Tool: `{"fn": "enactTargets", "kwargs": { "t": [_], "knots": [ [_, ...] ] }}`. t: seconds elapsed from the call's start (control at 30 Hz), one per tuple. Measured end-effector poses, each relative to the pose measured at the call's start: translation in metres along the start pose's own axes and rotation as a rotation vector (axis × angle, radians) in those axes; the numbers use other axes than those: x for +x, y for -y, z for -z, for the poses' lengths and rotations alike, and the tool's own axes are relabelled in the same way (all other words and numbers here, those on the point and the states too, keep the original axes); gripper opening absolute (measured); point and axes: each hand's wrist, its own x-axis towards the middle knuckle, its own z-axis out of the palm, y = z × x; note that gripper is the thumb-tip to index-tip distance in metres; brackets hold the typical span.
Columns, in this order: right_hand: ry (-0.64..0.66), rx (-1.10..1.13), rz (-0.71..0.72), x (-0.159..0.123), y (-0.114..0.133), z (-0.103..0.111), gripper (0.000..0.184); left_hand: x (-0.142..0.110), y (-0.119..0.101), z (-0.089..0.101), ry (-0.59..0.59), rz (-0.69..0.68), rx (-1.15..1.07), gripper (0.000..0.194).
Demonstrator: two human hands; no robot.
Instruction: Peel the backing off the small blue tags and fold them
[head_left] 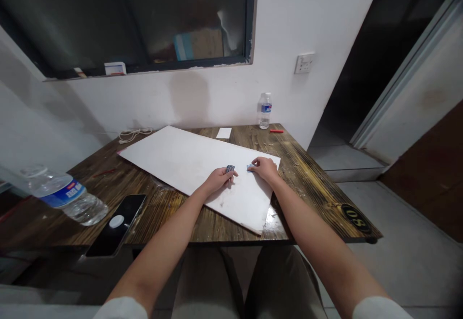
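My left hand [217,180] is closed around a small dark grey, card-like stack [230,168], held between thumb and fingers just over the white board [173,152]. To its right, my right hand [265,168] pinches a small flat blue-and-white card [250,168] at the board's right part. The print on both small things is too fine to read. A gap of bare board lies between my two hands.
The board lies aslant on a dark wooden table [318,198]. At the left are a water bottle [68,193] and a phone [123,218] with a white round piece on it. Farther back are a second bottle [265,111], a red stick [277,131], white paper [224,133] and a cable [135,133].
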Motion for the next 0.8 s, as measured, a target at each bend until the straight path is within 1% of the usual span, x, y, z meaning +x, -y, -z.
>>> {"fn": "enactTargets", "kwargs": {
  "t": [0.2,0.43,0.53,0.67,0.8],
  "knots": [
    [-0.015,0.093,-0.018,0.006,-0.008,-0.005,0.022,-0.001,-0.002,-0.001,-0.008,0.002,-0.009,0.042],
    [-0.048,0.127,-0.007,0.011,-0.014,-0.008,0.023,-0.001,-0.002,-0.001,-0.006,0.016,-0.019,0.043],
    [-0.056,0.124,0.001,0.008,-0.011,-0.007,0.031,-0.001,-0.001,0.000,-0.003,0.003,-0.014,0.041],
    [-0.070,0.023,0.026,0.003,-0.006,-0.006,0.043,-0.001,0.000,0.000,-0.011,0.011,-0.029,0.041],
    [-0.036,0.024,0.001,0.005,-0.008,-0.006,0.043,-0.001,0.000,0.000,-0.006,0.018,-0.030,0.042]
  ]
}}
